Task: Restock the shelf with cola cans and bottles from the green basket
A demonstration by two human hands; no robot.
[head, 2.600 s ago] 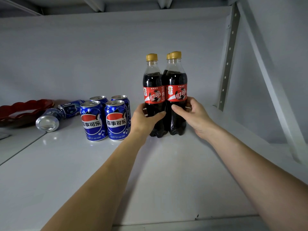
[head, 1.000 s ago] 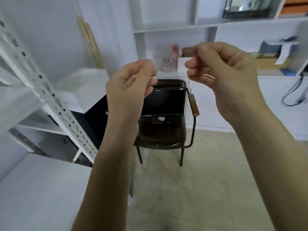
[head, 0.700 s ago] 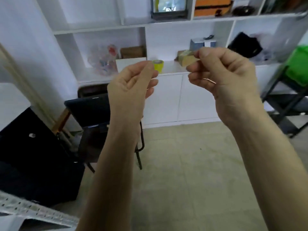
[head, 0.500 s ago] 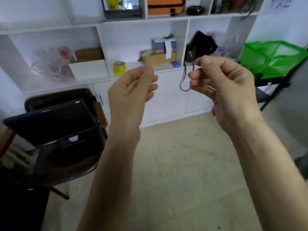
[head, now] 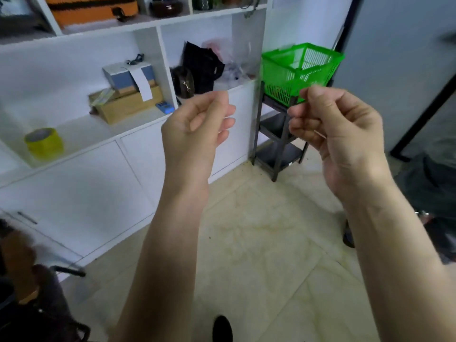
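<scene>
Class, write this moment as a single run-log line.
left hand: curled, empty | right hand: curled, empty | green basket: on black rack, ahead right | phase: between loads

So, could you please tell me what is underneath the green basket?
The green basket sits on top of a dark tiered stand with lower shelves that look bare. The right hand covers part of the stand, and the basket's contents cannot be made out.

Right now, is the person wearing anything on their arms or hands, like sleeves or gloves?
No. Both forearms are bare right down to the bottom of the picture, with no sleeves showing. The left hand and the right hand have no gloves, and I see no watch, bracelet or ring on either one.
</scene>
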